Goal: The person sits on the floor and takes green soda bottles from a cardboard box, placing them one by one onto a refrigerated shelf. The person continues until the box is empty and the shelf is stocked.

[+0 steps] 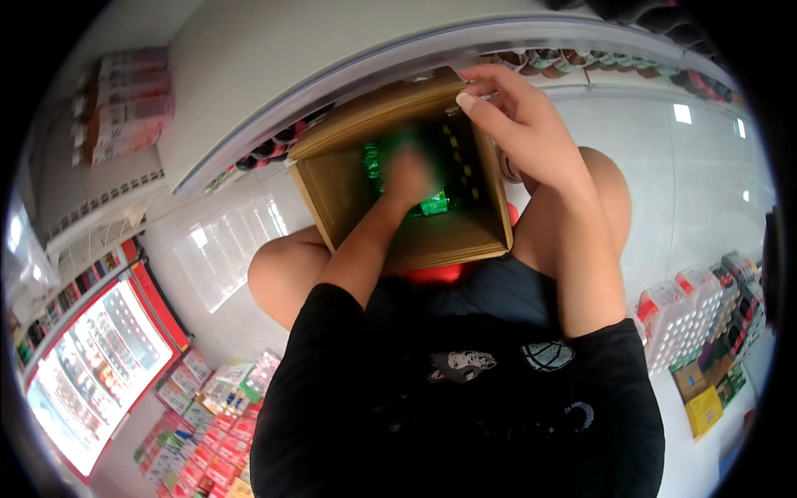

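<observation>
An open cardboard box (330, 205) stands between my bent knees, its opening facing up. My left hand (408, 177) reaches down inside it and is blurred. Under and around that hand are green plastic bottles (372, 163), one with a green label (436, 203). Whether my fingers close around a bottle is hidden by the blur. My right hand (520, 121) is at the box's far right corner, thumb and fingers on either side of the cardboard rim.
A white shelf edge (373, 56) curves close beyond the box, with bottles (570, 60) beneath it. A lit drinks cooler (103, 373) stands left. Red packages (218, 457) are stacked at lower left; a crate (682, 317) and a yellow box (703, 412) sit right on the tiled floor (679, 168).
</observation>
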